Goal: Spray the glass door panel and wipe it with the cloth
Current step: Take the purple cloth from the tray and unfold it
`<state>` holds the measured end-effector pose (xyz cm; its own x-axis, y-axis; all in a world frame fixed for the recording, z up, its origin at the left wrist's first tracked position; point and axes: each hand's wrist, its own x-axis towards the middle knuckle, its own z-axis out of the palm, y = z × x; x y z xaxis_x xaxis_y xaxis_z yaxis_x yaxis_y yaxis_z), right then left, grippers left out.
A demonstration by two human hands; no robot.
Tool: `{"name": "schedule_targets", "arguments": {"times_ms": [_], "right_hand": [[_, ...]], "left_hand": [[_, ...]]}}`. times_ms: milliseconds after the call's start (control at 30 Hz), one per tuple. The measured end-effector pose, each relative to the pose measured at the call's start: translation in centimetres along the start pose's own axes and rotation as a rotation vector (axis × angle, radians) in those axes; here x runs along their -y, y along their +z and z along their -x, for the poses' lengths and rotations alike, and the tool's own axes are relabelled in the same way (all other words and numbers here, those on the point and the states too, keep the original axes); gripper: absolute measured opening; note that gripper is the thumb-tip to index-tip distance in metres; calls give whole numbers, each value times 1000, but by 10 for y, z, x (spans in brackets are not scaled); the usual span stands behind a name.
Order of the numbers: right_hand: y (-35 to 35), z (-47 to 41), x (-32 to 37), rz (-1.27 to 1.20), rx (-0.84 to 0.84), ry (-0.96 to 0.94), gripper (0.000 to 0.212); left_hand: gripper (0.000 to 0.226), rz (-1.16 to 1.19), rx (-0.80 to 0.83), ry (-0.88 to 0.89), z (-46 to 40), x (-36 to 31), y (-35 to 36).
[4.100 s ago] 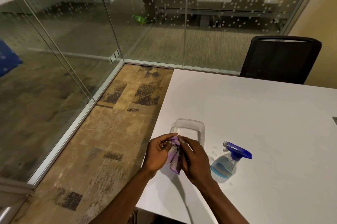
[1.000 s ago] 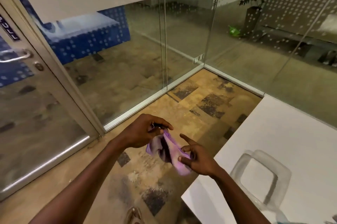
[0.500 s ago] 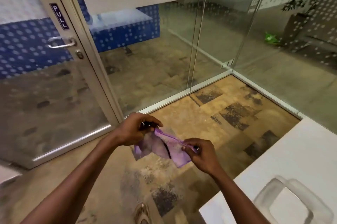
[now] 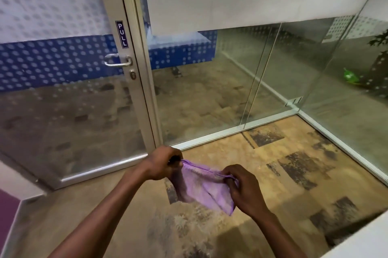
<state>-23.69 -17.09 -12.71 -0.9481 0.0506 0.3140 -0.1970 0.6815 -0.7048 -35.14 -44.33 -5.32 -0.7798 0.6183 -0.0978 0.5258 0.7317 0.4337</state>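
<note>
I hold the purple cloth stretched between both hands, left hand and right hand each pinching a top corner. The glass door panel stands far-left of my fingers, upright, nearer my left hand.

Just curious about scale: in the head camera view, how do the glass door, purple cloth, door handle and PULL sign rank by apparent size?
1. Glass door
2. Purple cloth, though nearness enlarges it
3. Door handle and PULL sign look alike; not ranked.
</note>
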Motion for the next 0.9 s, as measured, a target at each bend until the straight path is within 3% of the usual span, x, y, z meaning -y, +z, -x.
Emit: {"name": "schedule_targets", "arguments": {"times_ms": [167, 367, 500, 633, 700, 800, 900], "right_hand": [[25, -45, 21, -104, 68, -43, 29], [82, -102, 56, -493, 43, 270, 23], [99, -133, 99, -752, 104, 262, 21], [129, -157, 119, -715, 190, 318, 47], [143, -166, 127, -643, 252, 279, 40], [162, -176, 139, -579, 353, 204, 6], [179, -183, 151, -436, 239, 166, 27]], "left_hand": [[14, 160, -68, 39, -3, 21, -24], [16, 267, -139, 21, -11, 57, -62], [14, 272, -134, -30, -12, 88, -83], [13, 274, -127, -46, -7, 115, -95], [18, 288, -136, -52, -3, 126, -99], [20, 257, -170, -60, 3, 139, -103], [17, 218, -201, -49, 9, 152, -107]]}}
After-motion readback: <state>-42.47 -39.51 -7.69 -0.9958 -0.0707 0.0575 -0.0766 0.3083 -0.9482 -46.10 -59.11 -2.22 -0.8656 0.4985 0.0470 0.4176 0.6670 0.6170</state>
